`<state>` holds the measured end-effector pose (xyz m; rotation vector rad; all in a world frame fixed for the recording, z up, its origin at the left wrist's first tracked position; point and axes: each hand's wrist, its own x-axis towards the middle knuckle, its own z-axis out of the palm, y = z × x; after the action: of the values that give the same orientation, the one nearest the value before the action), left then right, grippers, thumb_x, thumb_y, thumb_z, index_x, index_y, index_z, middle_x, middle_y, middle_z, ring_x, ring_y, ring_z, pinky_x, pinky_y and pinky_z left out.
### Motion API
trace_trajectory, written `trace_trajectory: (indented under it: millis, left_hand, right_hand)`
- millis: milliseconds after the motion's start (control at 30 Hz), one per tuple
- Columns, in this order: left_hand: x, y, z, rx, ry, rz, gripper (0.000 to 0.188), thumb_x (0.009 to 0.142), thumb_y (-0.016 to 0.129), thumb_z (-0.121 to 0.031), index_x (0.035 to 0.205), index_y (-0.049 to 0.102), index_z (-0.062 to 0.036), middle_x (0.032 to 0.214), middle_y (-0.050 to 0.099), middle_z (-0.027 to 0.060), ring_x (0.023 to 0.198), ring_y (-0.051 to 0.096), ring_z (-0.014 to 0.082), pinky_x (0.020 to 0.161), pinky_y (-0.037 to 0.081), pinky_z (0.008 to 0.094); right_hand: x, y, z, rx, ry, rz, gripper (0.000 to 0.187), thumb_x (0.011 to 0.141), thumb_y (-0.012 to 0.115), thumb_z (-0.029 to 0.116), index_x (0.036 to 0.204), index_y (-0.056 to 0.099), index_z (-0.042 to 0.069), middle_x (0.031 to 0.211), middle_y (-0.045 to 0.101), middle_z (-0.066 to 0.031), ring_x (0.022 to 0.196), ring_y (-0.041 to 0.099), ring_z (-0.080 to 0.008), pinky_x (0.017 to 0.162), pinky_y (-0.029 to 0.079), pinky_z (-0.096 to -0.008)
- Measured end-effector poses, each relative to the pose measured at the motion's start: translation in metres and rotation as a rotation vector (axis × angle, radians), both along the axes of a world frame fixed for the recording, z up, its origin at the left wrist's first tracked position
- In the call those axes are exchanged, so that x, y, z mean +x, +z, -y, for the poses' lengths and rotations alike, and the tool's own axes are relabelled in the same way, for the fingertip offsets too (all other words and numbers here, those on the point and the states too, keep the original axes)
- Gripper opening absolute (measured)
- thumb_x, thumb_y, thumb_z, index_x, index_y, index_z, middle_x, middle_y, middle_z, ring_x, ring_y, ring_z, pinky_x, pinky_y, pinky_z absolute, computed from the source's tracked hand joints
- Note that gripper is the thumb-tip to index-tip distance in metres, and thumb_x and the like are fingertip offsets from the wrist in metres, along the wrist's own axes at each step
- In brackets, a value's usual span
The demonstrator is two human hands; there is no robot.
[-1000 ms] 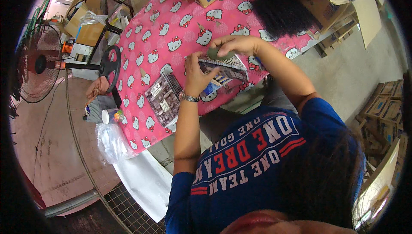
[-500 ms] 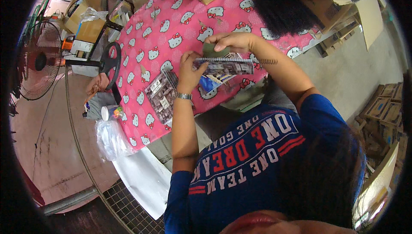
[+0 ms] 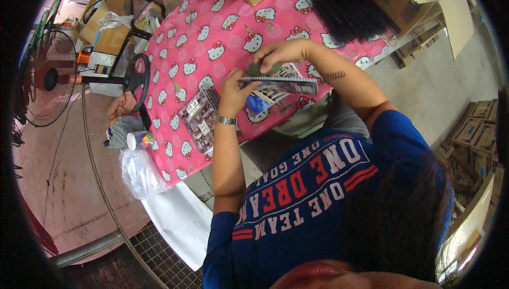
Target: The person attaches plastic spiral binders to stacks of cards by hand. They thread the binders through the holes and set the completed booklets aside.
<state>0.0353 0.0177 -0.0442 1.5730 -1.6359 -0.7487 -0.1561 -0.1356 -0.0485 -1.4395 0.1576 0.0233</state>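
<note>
My left hand (image 3: pixel 233 90) grips the left end of a spiral notebook (image 3: pixel 289 86) with a grey, photo-like cover, thumb on its near side. The notebook is raised above the table, binding edge up. A dark wire coil (image 3: pixel 334 76) sticks out past its right end, in front of my right forearm. At the binding edge, my right hand (image 3: pixel 283 54) has curled fingers closed on a dark green piece (image 3: pixel 271 69), whose kind I cannot make out. Beneath lies a blue-and-yellow printed booklet (image 3: pixel 261 103). Left of my left wrist rests another spiral notebook (image 3: pixel 199 120).
A pink patterned cloth covers the table (image 3: pixel 175 50). Many black wire coils (image 3: pixel 352 16) lie at the far right beside an open cardboard box (image 3: pixel 408 11). A standing fan (image 3: pixel 50 79), a white-lidded jar (image 3: pixel 139 140) and plastic bags (image 3: pixel 140 172) are at the left.
The held notebook has tipped more edge-on and shifted slightly right. My right hand has moved a little left along its binding, and less of the green piece shows.
</note>
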Motion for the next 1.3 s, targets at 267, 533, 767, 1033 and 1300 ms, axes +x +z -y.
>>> trace_trajectory:
  millis: [267, 533, 767, 1033, 1300]
  left_hand:
    - [0.003, -0.012, 0.001, -0.050, 0.023, -0.133, 0.033, 0.071, 0.082, -0.006, 0.093, 0.059, 0.0027, 0.093, 0.059, 0.0072, 0.081, 0.060, 0.0141, 0.068, 0.050, 0.0271]
    - [0.002, -0.015, 0.003, 0.037, 0.044, -0.265, 0.042, 0.072, 0.083, -0.008, 0.101, 0.053, -0.0017, 0.085, 0.061, 0.0056, 0.078, 0.060, 0.0121, 0.070, 0.050, 0.0269]
    - [0.000, -0.012, -0.001, -0.034, 0.082, -0.248, 0.039, 0.078, 0.078, -0.006, 0.100, 0.045, -0.0054, 0.083, 0.056, 0.0027, 0.075, 0.058, 0.0092, 0.062, 0.049, 0.0245]
    - [0.000, -0.012, -0.012, -0.133, 0.194, -0.403, 0.020, 0.091, 0.064, -0.004, 0.102, 0.047, -0.0025, 0.092, 0.056, 0.0059, 0.070, 0.059, 0.0106, 0.053, 0.054, 0.0256]
    - [0.000, -0.009, -0.013, -0.015, 0.420, -0.343, 0.019, 0.091, 0.065, -0.008, 0.103, 0.053, 0.0008, 0.099, 0.057, 0.0093, 0.059, 0.060, 0.0130, 0.047, 0.051, 0.0255]
  right_hand:
    - [0.008, -0.001, -0.004, 0.008, -0.066, 0.018, 0.036, 0.083, 0.068, 0.028, 0.110, 0.062, 0.004, 0.104, 0.060, -0.0024, 0.094, 0.056, -0.0106, 0.082, 0.045, -0.0273]
    - [0.012, 0.002, -0.003, 0.140, -0.105, 0.090, 0.039, 0.081, 0.071, 0.028, 0.109, 0.061, 0.002, 0.099, 0.061, -0.0018, 0.094, 0.056, -0.0119, 0.084, 0.045, -0.0294]
    - [0.001, -0.035, 0.028, -0.637, -0.365, -0.351, 0.046, 0.070, 0.073, 0.050, 0.099, 0.072, 0.013, 0.106, 0.065, -0.0080, 0.105, 0.059, -0.0228, 0.091, 0.046, -0.0370]
    - [-0.090, -0.116, 0.018, -1.035, -1.173, 0.018, 0.063, 0.076, 0.072, 0.036, 0.130, 0.053, 0.010, 0.123, 0.056, -0.0162, 0.117, 0.050, -0.0386, 0.100, 0.041, -0.0453]
    - [-0.123, -0.091, -0.104, -1.393, -0.854, -0.610, 0.072, 0.083, 0.067, 0.039, 0.142, 0.039, 0.009, 0.142, 0.039, -0.0178, 0.132, 0.036, -0.0391, 0.108, 0.029, -0.0542]
